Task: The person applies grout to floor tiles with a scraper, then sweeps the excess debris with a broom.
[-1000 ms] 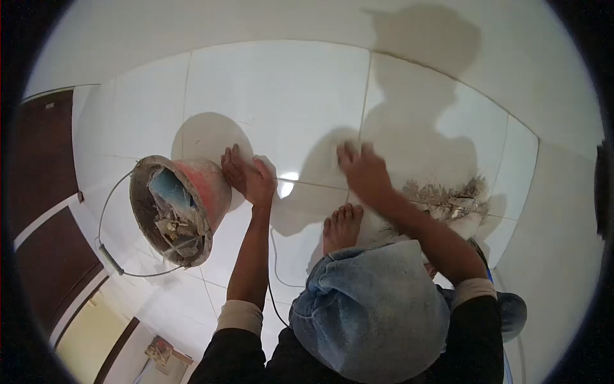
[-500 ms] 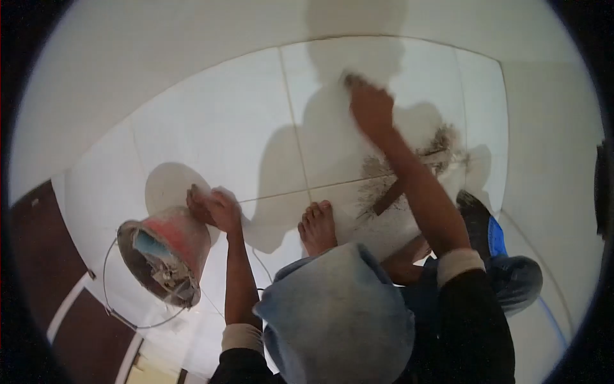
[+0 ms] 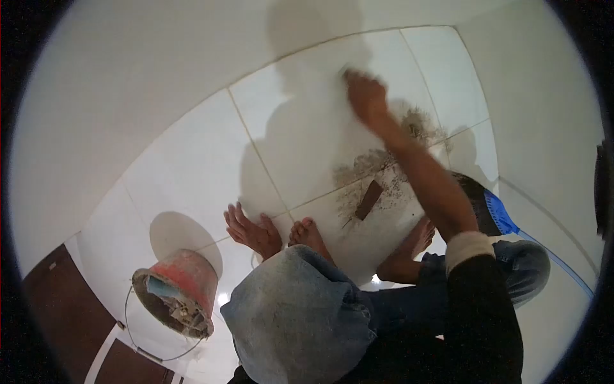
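My right hand [image 3: 366, 99] is closed and blurred, reaching over the white floor tiles [image 3: 307, 137] toward the wall. A small dark edge shows at its fingertips, but I cannot tell what it holds. My left hand [image 3: 253, 230] rests on the tiles beside my foot [image 3: 309, 237], its fingers spread. Beneath and beside my right forearm lie patches of grey-brown dirt [image 3: 366, 165] along the tile joint. A flat brown strip [image 3: 369, 200] lies among the loose crumbs.
A red, dirt-caked bucket [image 3: 199, 272] with debris and something light blue inside stands at the lower left. To the right, a broom with dark bristles and a blue head [image 3: 500, 213] lies by my knee. White walls [image 3: 173, 70] border the floor; dark brown panels [image 3: 61, 304] are at left.
My left hand has moved from beside the bucket to the floor near my foot, fingers now spread. The view has turned and shifted. My right hand stays over the tiles near the wall.
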`<state>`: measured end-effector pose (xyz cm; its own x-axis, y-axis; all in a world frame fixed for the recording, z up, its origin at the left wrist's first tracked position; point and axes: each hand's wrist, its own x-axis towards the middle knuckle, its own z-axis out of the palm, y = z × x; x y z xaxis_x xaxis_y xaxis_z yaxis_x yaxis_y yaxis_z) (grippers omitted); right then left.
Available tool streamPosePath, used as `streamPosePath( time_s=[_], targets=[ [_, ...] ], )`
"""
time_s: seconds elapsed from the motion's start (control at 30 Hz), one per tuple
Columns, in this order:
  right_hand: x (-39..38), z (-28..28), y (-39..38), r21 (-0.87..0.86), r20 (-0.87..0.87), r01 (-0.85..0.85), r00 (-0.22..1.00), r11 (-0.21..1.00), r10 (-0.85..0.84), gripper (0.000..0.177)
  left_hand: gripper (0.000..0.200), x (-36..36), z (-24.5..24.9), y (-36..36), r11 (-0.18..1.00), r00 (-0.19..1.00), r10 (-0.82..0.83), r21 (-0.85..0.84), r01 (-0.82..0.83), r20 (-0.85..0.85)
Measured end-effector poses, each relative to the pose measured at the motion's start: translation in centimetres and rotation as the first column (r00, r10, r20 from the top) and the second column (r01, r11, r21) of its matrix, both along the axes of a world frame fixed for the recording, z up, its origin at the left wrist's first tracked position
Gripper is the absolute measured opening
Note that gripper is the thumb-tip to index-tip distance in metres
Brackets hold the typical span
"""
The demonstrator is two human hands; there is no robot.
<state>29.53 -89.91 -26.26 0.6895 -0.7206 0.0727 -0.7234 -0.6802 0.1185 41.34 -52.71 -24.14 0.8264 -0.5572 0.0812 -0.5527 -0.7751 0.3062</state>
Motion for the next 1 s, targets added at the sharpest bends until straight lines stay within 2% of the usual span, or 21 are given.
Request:
streamPosePath(
  time_s=[0.03, 0.1, 0.13, 0.17, 0.2, 0.27, 0.33, 0.37, 0.43, 0.5, 0.57, 0.67, 0.7, 0.73, 0.77, 0.8, 0.83, 0.87, 0.9, 0.93, 1.0],
  targets=[
    [0.7, 1.1, 3.0, -0.002, -0.16, -0.026, 0.987, 1.0, 0.025, 0.034, 0.058, -0.7, -0.1, -0.5, 1.0, 1.0, -0.007, -0.012, 0.007, 0.001],
    [-1.0, 0.8, 7.2, 0.0, 0.101, -0.294, 0.951, 0.956, 0.293, 0.045, 0.059, -1.2, -0.6, -0.8, 0.991, 0.999, 0.008, 0.135, -0.013, 0.035],
    [-1.4, -0.7, 5.2, -0.25, 0.048, -0.25, 0.962, 0.935, 0.27, 0.041, 0.06, -1.2, -0.3, -0.8, 0.994, 1.0, 0.008, 0.112, -0.008, -0.002],
    [-2.4, -2.1, 1.8, -0.482, -0.002, -0.205, 0.972, 0.852, 0.233, 0.037, 0.06, -1.4, -0.1, -0.8, 0.993, 1.0, -0.006, 0.116, 0.007, -0.009],
    [-3.8, -1.4, -3.8, 0.041, 0.293, -0.094, 0.953, 0.995, 0.078, 0.03, 0.059, -1.5, -0.1, -1.1, 0.992, 1.0, 0.0, 0.127, 0.002, -0.017],
    [-4.2, 0.4, -10.5, 0.173, 0.261, 0.004, 0.964, 0.985, -0.05, 0.039, 0.061, -1.4, -0.1, -1.4, 0.982, 1.0, 0.022, 0.19, -0.017, -0.02],
    [-3.0, -1.1, -8.2, 0.231, 0.047, -0.018, 0.999, 0.973, 0.008, 0.037, 0.062, -1.2, -0.3, -1.3, 0.983, 1.0, 0.02, 0.183, -0.018, -0.014],
    [-1.8, -0.7, -1.7, 0.169, -0.007, -0.044, 0.999, 0.985, 0.046, 0.036, 0.063, -1.2, -0.4, -1.5, 0.984, 1.0, 0.017, 0.18, -0.015, -0.012],
    [-2.4, -0.1, 3.0, 0.014, 0.163, -0.322, 0.935, 0.947, 0.315, 0.035, 0.062, -1.0, -0.7, -2.1, 0.985, 1.0, 0.017, 0.173, -0.02, 0.022],
    [-2.9, 1.0, -2.3, 0.167, 0.251, -0.012, 0.968, 0.986, -0.03, 0.031, 0.062, -1.8, -0.3, -1.3, 0.98, 1.0, 0.005, 0.196, -0.011, 0.029],
    [-3.4, 4.8, -11.2, 0.223, 0.059, 0.274, 0.954, 0.935, -0.294, 0.026, 0.061, -1.3, -0.1, -1.6, 0.969, 0.998, -0.041, 0.246, 0.028, 0.051],
    [-3.2, 13.3, -11.3, 0.236, 0.212, 0.337, 0.898, 0.912, -0.386, 0.033, 0.061, -0.9, -0.6, -2.2, 0.969, 0.994, -0.069, 0.242, 0.047, 0.083],
    [-3.6, 12.7, -9.5, 0.196, 0.217, 0.246, 0.933, 0.949, -0.287, 0.03, 0.061, -1.0, -0.9, -2.1, 0.972, 0.991, -0.083, 0.23, 0.058, 0.102],
    [-4.0, 9.7, -8.0, 0.199, 0.314, 0.162, 0.924, 0.967, -0.219, 0.028, 0.061, -1.1, -1.4, -1.7, 0.974, 0.988, -0.103, 0.215, 0.076, 0.118],
    [-4.0, 7.3, -7.8, 0.305, 0.111, 0.207, 0.962, 0.93, -0.251, 0.022, 0.061, -1.1, -1.7, -1.1, 0.976, 0.983, -0.119, 0.197, 0.09, 0.139],
    [-5.0, 5.9, -7.8, 0.267, 0.175, 0.18, 0.957, 0.947, -0.231, 0.017, 0.06, -1.0, -1.8, -0.8, 0.973, 0.979, -0.146, 0.202, 0.116, 0.143],
    [-5.2, 7.5, -7.7, 0.28, 0.174, 0.205, 0.95, 0.938, -0.26, 0.017, 0.06, -0.9, -1.5, -0.8, 0.967, 0.976, -0.167, 0.214, 0.136, 0.138],
    [-4.9, 10.2, -7.6, 0.363, 0.195, 0.271, 0.914, 0.891, -0.357, 0.014, 0.063, -0.7, -0.1, -1.3, 0.931, 0.978, -0.201, 0.321, 0.171, 0.063],
    [-5.0, 12.3, -7.0, 0.458, 0.193, 0.331, 0.869, 0.825, -0.455, 0.013, 0.065, -0.4, -0.9, -0.7, 0.926, 0.97, -0.225, 0.33, 0.182, 0.096],
    [-5.5, 11.8, -6.4, 0.482, 0.179, 0.344, 0.862, 0.806, -0.475, 0.013, 0.068, -0.4, -0.6, -0.5, 0.905, 0.976, -0.209, 0.389, 0.174, 0.051],
    [-7.0, 9.3, -5.4, 0.537, 0.052, 0.355, 0.892, 0.765, -0.45, 0.029, 0.071, 0.0, 0.6, -1.6, 0.877, 0.975, -0.221, 0.437, 0.199, -0.001]
  ],
)
